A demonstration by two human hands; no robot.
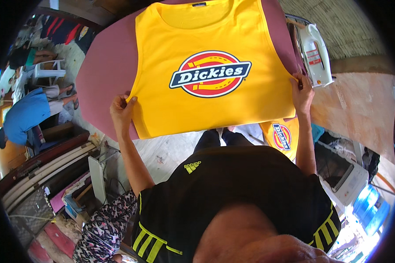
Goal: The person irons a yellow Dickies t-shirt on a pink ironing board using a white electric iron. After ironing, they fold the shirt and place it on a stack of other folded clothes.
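We have the yellow shirt (206, 116) spread over the maroon board (103, 79), neck away from us and hem towards us, with the round print (210, 73) facing up. Our left hand (122, 109) has its fingers closed on the left edge of the cloth; our right hand (303, 94) pinches the right edge the same way.

The trouble we would watch for first is the iron (314, 55), just beside our right hand at the board's right side. We cannot tell whether it is hot; if it is, a small swing of that hand outward could bring a knuckle or the cloth against it, or knock it.

The two grips are not level, the left one sitting lower, so an uneven pull could skew the cloth and set the print crooked. Pulling too hard could stretch the sides or strain the print. The hem appears to reach past the near edge of the board, so its weight might drag the shirt towards us if our fingers loosened. Below, near our right forearm, a second shirt (280, 139) could catch on that arm.
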